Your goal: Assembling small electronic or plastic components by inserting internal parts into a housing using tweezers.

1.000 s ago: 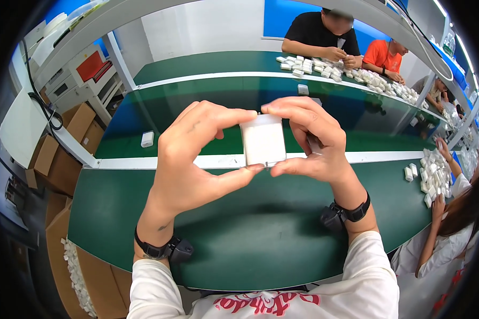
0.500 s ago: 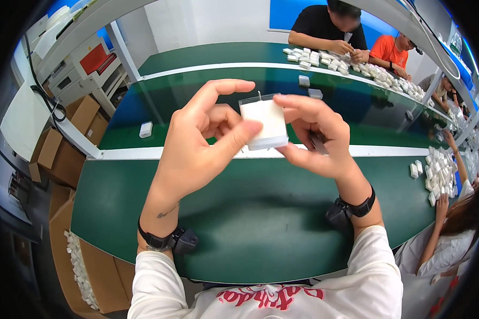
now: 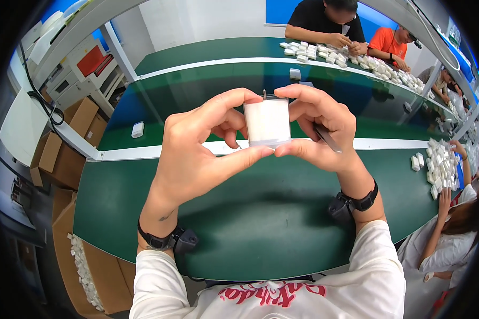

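Observation:
Between my two hands is a white, squarish charger plug (image 3: 269, 122) with a clear plastic edge around it and a thin metal prong sticking up at its top. My left hand (image 3: 197, 135) grips its left side, index finger at the top corner and thumb at the lower edge. On the other side my right hand (image 3: 324, 125) pinches it the same way. A slim dark metal tool (image 3: 329, 138) is tucked in my right palm; its exact kind is not clear. The plug is held up above the green table (image 3: 261, 223).
One white plug (image 3: 138, 129) lies at left beyond the white rail (image 3: 122, 154). White plugs are heaped at right (image 3: 443, 167), by a person's hand, and at the far side (image 3: 378, 74), where people work. A cardboard box (image 3: 109, 276) at lower left holds many white pieces.
The plug has turned to sit more upright and face me squarely. My left thumb has slid from its face to the bottom edge, and my right index finger rests along the top.

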The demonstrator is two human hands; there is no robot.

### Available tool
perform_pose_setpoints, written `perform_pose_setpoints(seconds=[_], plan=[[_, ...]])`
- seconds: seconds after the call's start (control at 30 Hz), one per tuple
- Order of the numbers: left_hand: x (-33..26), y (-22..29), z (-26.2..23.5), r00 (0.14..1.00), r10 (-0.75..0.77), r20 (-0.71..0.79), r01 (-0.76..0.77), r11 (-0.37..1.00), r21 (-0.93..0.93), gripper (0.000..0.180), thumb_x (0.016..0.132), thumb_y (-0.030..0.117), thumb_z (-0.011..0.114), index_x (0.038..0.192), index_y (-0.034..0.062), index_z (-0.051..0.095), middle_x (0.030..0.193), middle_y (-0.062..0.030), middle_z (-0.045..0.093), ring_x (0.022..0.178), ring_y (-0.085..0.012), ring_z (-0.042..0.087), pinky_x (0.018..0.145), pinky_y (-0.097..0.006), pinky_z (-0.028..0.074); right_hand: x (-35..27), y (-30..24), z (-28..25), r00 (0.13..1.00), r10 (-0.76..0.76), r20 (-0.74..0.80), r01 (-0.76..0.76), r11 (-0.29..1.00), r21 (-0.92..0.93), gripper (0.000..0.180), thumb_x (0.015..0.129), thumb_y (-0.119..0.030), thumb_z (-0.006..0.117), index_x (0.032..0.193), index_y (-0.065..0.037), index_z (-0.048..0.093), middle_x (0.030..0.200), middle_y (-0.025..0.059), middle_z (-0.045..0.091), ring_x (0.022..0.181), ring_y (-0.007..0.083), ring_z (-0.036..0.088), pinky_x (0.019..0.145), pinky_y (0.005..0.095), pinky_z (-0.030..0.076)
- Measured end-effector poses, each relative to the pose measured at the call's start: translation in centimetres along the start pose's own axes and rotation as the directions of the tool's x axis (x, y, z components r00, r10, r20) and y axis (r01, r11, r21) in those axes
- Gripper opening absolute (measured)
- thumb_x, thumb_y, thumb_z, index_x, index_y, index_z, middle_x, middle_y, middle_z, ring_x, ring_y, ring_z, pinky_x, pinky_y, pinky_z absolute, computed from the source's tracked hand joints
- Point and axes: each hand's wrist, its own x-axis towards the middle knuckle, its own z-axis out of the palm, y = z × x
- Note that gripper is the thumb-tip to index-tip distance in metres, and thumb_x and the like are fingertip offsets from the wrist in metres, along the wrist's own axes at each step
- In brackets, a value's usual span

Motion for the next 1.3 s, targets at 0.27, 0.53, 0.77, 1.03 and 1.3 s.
perform_pose_setpoints(seconds=[0.27,0.53,0.77,1.03,1.3], plan=[[-0.4,-5.6,0.2,0.946,-0.297,0.133,0.321,0.917,-0.235,0.052,0.078,0.007,0.079,0.124,-0.0005,0.057,0.079,-0.0018,0.067,0.069,-0.0048,0.057,0.066,-0.021,0.049,-0.4,3.2,1.8,0.949,0.309,0.067,-0.315,0.941,0.126,0.063,0.069,-0.007,0.085,0.125,-0.002,0.058,0.078,-0.0027,0.067,0.057,0.0014,0.033,0.050,0.0197,0.028],[-3.7,-8.4,1.1,0.963,-0.241,0.124,0.271,0.847,-0.457,0.061,0.080,0.005,0.076,0.133,0.0020,0.046,0.097,-0.0065,0.067,0.083,-0.0109,0.061,0.081,-0.029,0.053,0.0,2.0,3.2,0.994,0.080,0.074,-0.073,0.993,-0.097,0.060,0.065,-0.021,0.088,0.120,-0.011,0.064,0.105,0.0052,0.062,0.078,0.0141,0.063,0.061,0.0274,0.050],[-4.8,-10.4,1.1,0.967,-0.224,0.120,0.244,0.949,-0.197,0.057,0.074,0.002,0.076,0.125,0.0018,0.053,0.084,-0.0048,0.071,0.080,-0.0111,0.066,0.081,-0.029,0.053,-1.6,4.5,4.5,0.993,0.066,0.100,-0.047,0.981,-0.187,0.057,0.067,-0.025,0.085,0.117,-0.010,0.063,0.106,0.0056,0.062,0.081,0.0246,0.066,0.062,0.0320,0.053],[-6.2,-13.6,3.5,0.980,-0.197,0.020,0.195,0.940,-0.279,0.072,0.076,0.002,0.077,0.139,0.0026,0.043,0.088,-0.0069,0.070,0.074,-0.0095,0.063,0.074,-0.024,0.052,-1.5,5.2,4.5,0.959,0.219,0.181,-0.150,0.931,-0.334,0.061,0.065,-0.024,0.087,0.118,-0.007,0.064,0.106,0.0083,0.064,0.089,0.0221,0.064,0.071,0.0319,0.052],[-8.4,-17.0,4.5,0.801,-0.599,0.019,0.560,0.737,-0.379,0.064,0.082,0.004,0.075,0.137,-0.0009,0.042,0.092,-0.0034,0.061,0.070,-0.0013,0.050,0.064,-0.016,0.043,-2.4,18.5,1.3,0.674,0.695,0.248,-0.518,0.685,-0.513,0.068,0.064,-0.049,0.083,0.116,-0.007,0.068,0.115,0.0135,0.068,0.109,0.0328,0.063,0.092,0.0406,0.050]])
